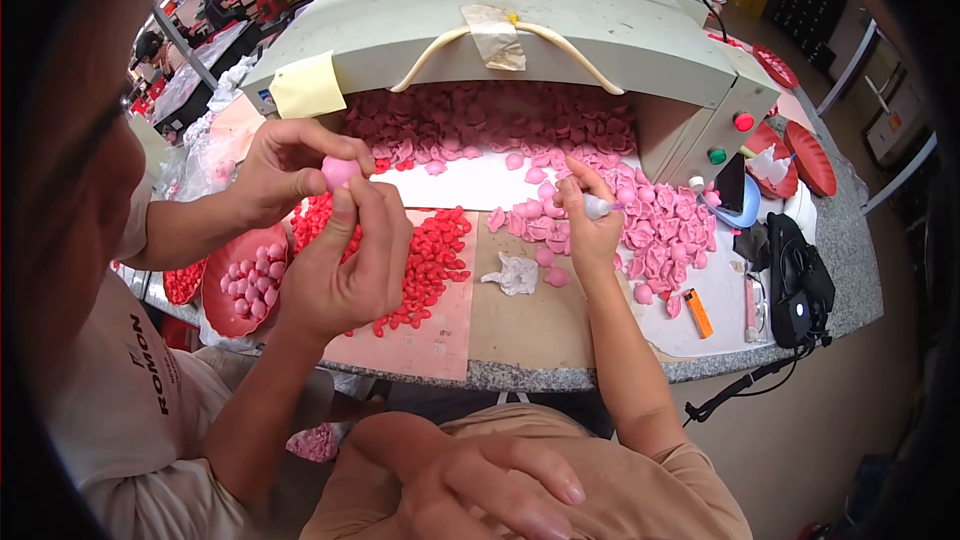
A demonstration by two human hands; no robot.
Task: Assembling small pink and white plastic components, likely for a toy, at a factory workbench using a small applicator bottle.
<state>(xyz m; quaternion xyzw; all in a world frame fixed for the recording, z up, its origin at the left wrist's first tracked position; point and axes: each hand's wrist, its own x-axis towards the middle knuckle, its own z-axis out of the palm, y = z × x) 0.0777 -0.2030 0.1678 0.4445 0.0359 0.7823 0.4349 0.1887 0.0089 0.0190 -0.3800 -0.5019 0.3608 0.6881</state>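
My right hand (592, 232) is closed around a small white squeeze bottle (597, 207) with a purple tip, above a heap of pink, petal-like soft pieces (665, 220). Down in front of my tan shirt, my left hand (470, 490) holds nothing, its fingers stretched out and apart. At my left a co-worker in a white shirt pinches a round pink ball (340, 173) between the fingers of both hands (345, 260). Beneath those hands lie many small red pieces (432, 260) on a pink sheet. A crumpled white tissue (512, 274) rests on the brown board.
A grey machine hood (540, 60) with red and green buttons spans the far side, pink pieces piled under it. At left stands a red dish (215, 305) with pink balls. An orange lighter (698, 314), black pouch (800, 275) and red trays (810, 158) are at right.
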